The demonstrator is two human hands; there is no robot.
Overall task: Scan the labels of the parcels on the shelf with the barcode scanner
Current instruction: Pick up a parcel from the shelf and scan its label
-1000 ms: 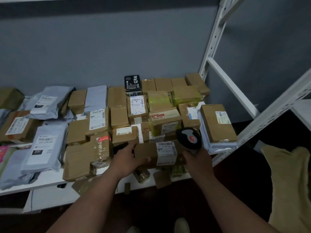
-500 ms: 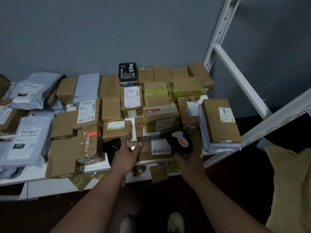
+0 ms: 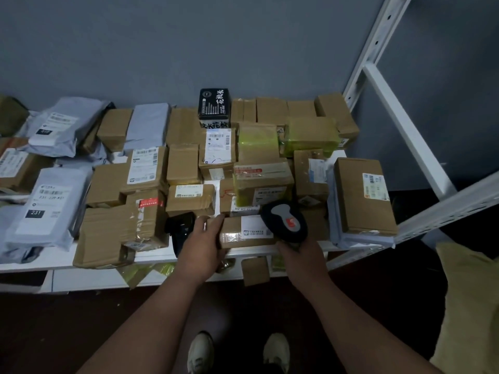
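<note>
Small brown box (image 3: pixel 243 232) lies at the shelf's (image 3: pixel 151 256) near edge, long axis left-right, label up; left hand (image 3: pixel 201 248) grips its left end, right hand (image 3: pixel 302 256) holds the scanner (image 3: pixel 285 224) just above its right end.

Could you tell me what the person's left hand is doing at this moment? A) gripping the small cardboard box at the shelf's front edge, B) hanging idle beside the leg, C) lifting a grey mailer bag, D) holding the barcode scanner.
A: the left hand grips the end of the small cardboard box at the front edge of the shelf, while the right hand holds the barcode scanner.
</note>
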